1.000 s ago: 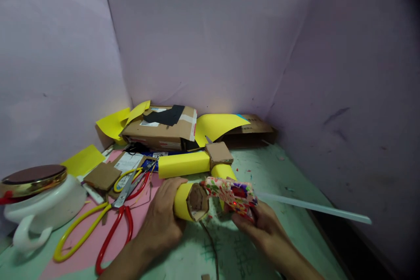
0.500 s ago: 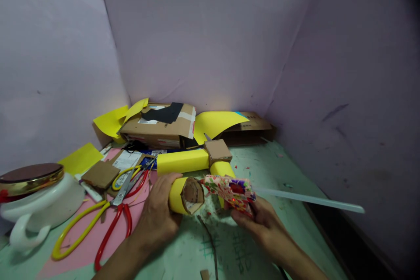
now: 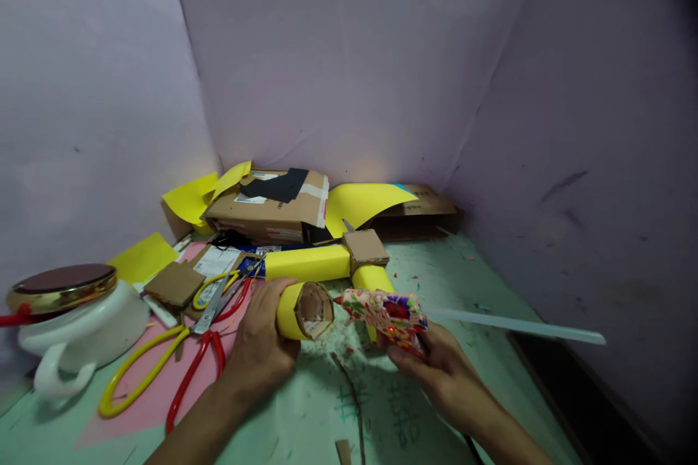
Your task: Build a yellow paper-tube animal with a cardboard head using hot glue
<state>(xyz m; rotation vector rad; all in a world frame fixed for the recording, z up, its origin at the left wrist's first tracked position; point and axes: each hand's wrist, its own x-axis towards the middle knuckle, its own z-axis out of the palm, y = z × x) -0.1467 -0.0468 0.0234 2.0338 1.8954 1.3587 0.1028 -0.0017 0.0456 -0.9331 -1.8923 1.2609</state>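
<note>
My left hand (image 3: 260, 343) is wrapped round a yellow paper-covered tube (image 3: 289, 312) whose open cardboard end (image 3: 313, 309) faces me. My right hand (image 3: 436, 363) grips a floral-patterned glue gun (image 3: 384, 312) with a red light lit, its nozzle pointing left, just right of the tube's end. A long clear glue stick (image 3: 518, 328) sticks out of the gun's back to the right. Behind lie two more yellow tubes (image 3: 306, 263) joined at a cardboard block (image 3: 365, 247).
Large scissors with one yellow and one red handle (image 3: 163, 370) lie on pink paper at the left, smaller scissors (image 3: 221, 294) above them. A white jug with a gold lid (image 3: 70, 327) stands far left. Cardboard boxes (image 3: 270, 209) and yellow paper sit at the back, purple partitions around.
The tube end has shifted a little left and away from the glue gun's nozzle; both hands keep their grip. The view has shifted slightly.
</note>
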